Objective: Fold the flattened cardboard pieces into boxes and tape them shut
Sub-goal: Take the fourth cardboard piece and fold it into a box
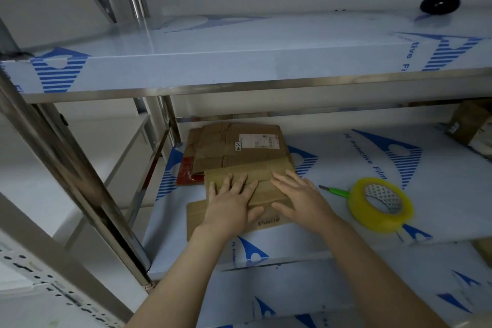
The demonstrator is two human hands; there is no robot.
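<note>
A brown cardboard piece [262,181] with a barcode on its near flap lies on the lower shelf [346,221]. My left hand [231,202] lies flat on its left part with fingers spread and straight. My right hand [298,197] presses flat on its right part, fingers pointing up and left. Behind it sits a stack of flattened cardboard [237,146] with a white label, over a red piece [186,173]. A yellow-tinted tape roll [380,204] lies to the right of my right hand.
A green-handled cutter [335,190] lies between my right hand and the tape roll. An upper shelf [239,66] overhangs the work area, with a black round object [439,4] on it. Another cardboard box [471,125] sits at the far right. Steel posts [80,181] stand at the left.
</note>
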